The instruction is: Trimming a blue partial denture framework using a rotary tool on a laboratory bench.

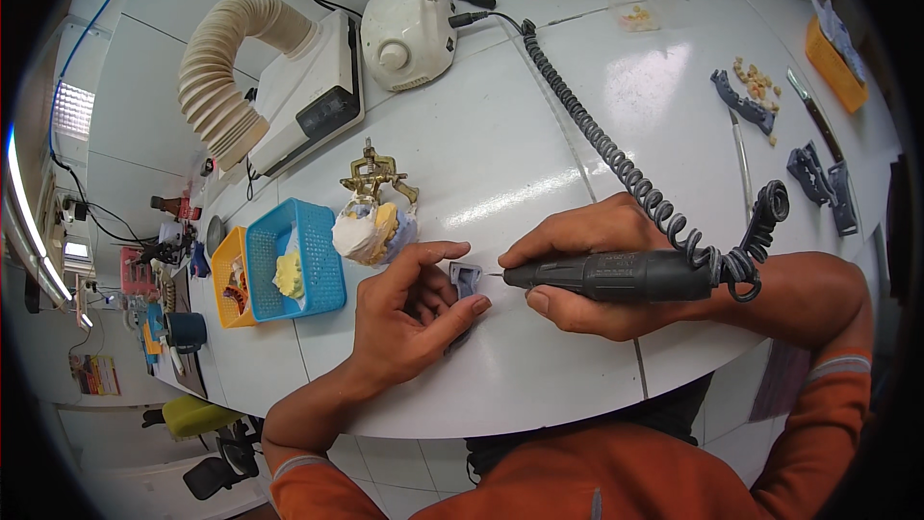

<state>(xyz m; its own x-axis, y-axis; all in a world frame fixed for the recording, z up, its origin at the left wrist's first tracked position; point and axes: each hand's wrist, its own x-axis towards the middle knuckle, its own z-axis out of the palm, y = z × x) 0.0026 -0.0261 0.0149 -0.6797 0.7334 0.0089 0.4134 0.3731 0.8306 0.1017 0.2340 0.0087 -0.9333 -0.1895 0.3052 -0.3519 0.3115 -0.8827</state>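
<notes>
My left hand (399,318) is closed around a small grey-blue moulded piece (466,276), like dental putty, with a hollow in its upper end. Thumb and fingers cover most of its lower part. A black rotary handpiece (611,276) lies level in my right hand (592,236), gripped between thumb and fingers. Its thin bur points left and sits at the right side of the grey-blue piece; whether it touches cannot be told. From the handpiece's back end a coiled grey cord (616,154) runs up to a white control unit (407,34).
Left of my hands stand a brass articulator (373,173) with plaster casts (371,231), a blue basket (327,250) and a yellow basket (229,276). A hose (207,67) arches behind. Rightward lie a knife (815,114), grey moulded pieces (811,173), loose teeth (756,80) and an orange basket (833,63).
</notes>
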